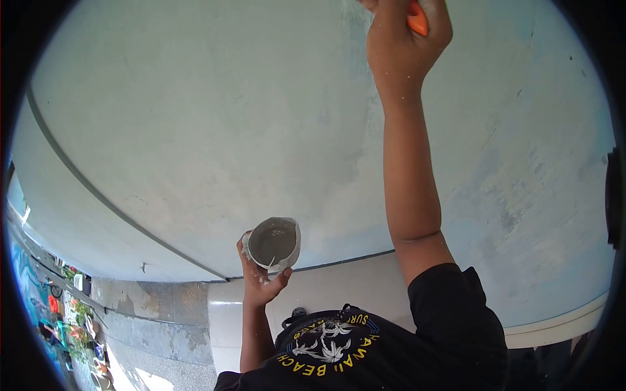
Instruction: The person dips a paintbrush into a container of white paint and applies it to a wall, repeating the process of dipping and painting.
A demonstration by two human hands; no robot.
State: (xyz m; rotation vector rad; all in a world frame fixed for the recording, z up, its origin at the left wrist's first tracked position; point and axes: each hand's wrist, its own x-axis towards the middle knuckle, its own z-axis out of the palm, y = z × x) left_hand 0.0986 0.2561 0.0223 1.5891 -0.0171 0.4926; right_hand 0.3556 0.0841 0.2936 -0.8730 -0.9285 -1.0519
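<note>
Low in the view, my left hand [262, 287] is wrapped round a pale, ragged-edged container [293, 254] with grey liquid [274, 241] in it. The container is tilted so its inside faces me. At the top edge, my right hand [407, 39] is closed on an orange handle [417, 19], raised close to the wall [261, 117]. Whatever the handle belongs to is cut off or hidden behind the hand. The wall near it is pale grey-green, with a streaky patch [355, 39] just left of the hand.
A dark vertical groove [98, 189] runs down the wall at the left. Light floor tiles [365, 287] lie by the wall's base. Plants [78, 332], a bicycle [55, 289] and people in the distance stand at the lower left.
</note>
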